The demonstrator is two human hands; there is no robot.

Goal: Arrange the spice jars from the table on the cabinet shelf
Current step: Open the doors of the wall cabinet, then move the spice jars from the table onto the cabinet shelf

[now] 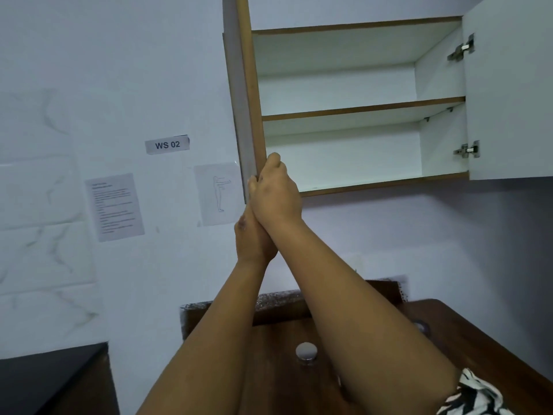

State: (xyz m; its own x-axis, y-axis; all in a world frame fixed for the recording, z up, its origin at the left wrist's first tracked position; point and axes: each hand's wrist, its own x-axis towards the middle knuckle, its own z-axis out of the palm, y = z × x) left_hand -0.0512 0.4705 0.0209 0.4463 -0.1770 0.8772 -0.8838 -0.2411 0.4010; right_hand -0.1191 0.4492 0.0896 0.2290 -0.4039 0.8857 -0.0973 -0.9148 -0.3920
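The wall cabinet (362, 109) stands open, and both white shelves are bare. Its left door (245, 115) is seen edge-on. My right hand (276, 196) grips that door's lower edge, with the fingers curled round it. My left hand (250, 241) reaches up just beneath, at the door's bottom corner, and its fingers are hidden behind my right hand. On the brown table (466, 333) below stands a spice jar (306, 351) with a silver lid. A second jar (419, 326) shows partly behind my right forearm.
The right cabinet door (511, 85) hangs open on two metal hinges. Papers and a "WS 02" label (167, 144) are stuck to the white wall at the left. A dark counter (51, 381) fills the lower left corner.
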